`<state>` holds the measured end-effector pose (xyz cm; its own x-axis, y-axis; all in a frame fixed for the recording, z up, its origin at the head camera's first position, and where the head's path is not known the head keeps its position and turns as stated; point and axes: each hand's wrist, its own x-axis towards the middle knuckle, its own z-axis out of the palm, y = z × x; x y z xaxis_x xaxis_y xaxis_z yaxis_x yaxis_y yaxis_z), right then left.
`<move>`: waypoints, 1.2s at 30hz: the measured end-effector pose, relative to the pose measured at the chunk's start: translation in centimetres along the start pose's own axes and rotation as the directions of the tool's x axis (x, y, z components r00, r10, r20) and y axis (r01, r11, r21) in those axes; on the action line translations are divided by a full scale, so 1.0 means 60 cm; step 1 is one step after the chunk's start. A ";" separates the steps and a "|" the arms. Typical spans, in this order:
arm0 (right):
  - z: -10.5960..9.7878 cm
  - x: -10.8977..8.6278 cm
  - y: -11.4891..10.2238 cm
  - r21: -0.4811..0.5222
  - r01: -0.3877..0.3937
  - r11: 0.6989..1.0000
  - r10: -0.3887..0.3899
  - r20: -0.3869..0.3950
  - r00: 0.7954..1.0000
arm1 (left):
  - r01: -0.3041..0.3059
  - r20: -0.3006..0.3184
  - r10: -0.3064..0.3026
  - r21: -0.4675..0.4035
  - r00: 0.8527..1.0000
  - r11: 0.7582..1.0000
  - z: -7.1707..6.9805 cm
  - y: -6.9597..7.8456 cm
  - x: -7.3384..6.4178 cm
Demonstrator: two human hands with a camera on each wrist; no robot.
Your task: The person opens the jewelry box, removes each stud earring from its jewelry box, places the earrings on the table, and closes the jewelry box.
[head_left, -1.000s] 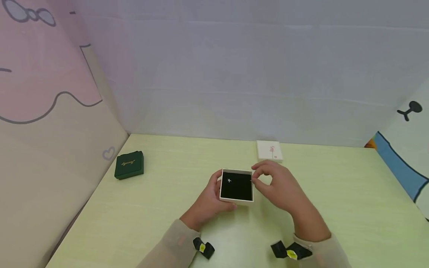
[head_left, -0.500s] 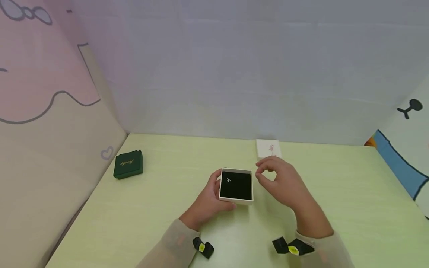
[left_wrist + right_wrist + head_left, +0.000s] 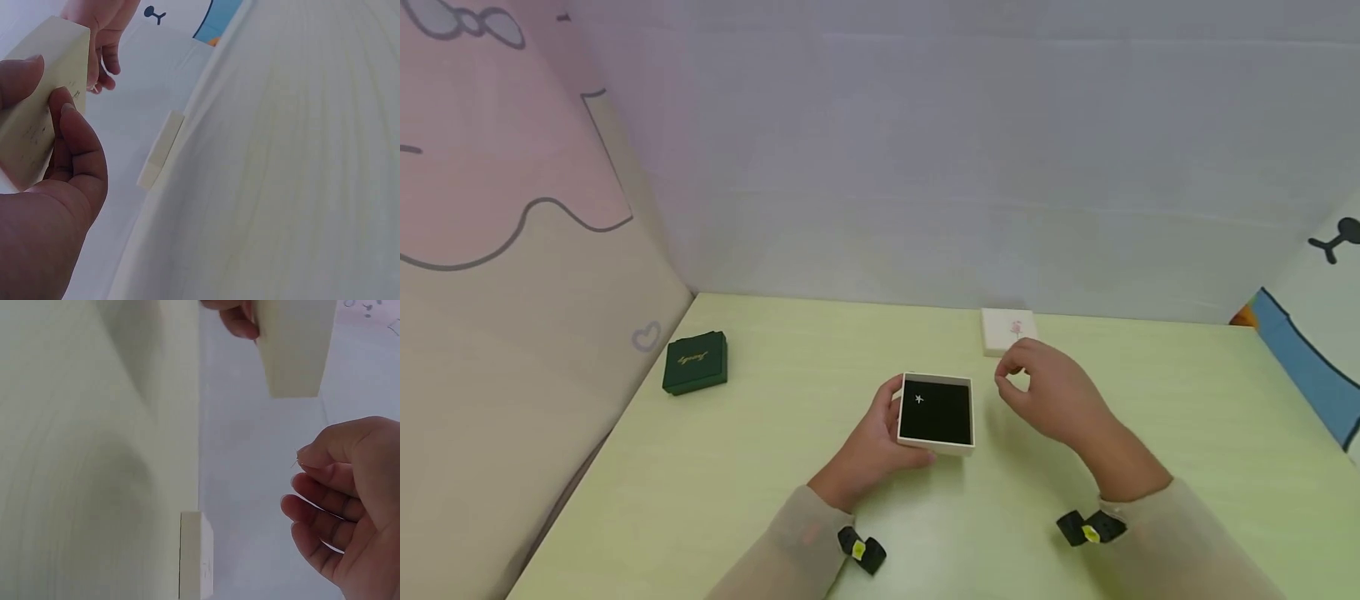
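My left hand [image 3: 876, 437] grips a white open jewelry box [image 3: 973, 421] from its left side, thumb along the front and fingers behind. Black padding [image 3: 936, 417] lines the box, and a small silver star [image 3: 919, 399] sits on it at the upper left. Right of the box, apart from it, my right hand [image 3: 1056, 392] is raised with thumb and forefinger together. In the right wrist view those fingertips pinch a tiny pin-like earring [image 3: 294, 464], mostly hidden by them; the other fingers curl loosely. The left wrist view shows the box's side and its printed underside [image 3: 37, 134].
At the back of the table [image 3: 805, 350] lies a white lid [image 3: 1000, 332] with a pink flower print, just beyond my right hand. A dark green box [image 3: 696, 362] with gold lettering stands at the left. A pale curtain [image 3: 880, 167] hangs behind the table's far edge.
My right hand has drawn away from the box's right edge, moving right and slightly back with its pinch kept. The left hand holds the box almost where it was.
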<state>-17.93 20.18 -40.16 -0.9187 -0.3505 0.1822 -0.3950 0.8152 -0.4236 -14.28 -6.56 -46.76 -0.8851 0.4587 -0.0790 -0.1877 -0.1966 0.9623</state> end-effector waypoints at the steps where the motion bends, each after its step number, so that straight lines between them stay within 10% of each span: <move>1: -0.002 0.001 0.004 -0.024 0.009 1.000 -0.009 0.010 1.000 | 0.000 0.001 0.000 0.002 1.000 1.000 0.000 0.000 0.000; 13: -0.008 0.023 0.057 -0.247 0.100 0.964 -0.085 0.069 0.994 | 0.002 0.005 -0.002 0.004 1.000 1.000 0.000 -0.002 0.002; 36: 0.049 0.041 0.114 -0.142 -0.193 0.971 0.207 0.093 0.974 | 0.004 0.009 -0.004 0.011 1.000 1.000 0.002 -0.004 0.004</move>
<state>-22.89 23.54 -45.21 -0.9765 -0.2156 0.0068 -0.2063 0.9244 -0.3207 -14.37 -6.30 -46.99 -0.8805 0.4671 -0.0805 -0.1865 -0.1852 0.9648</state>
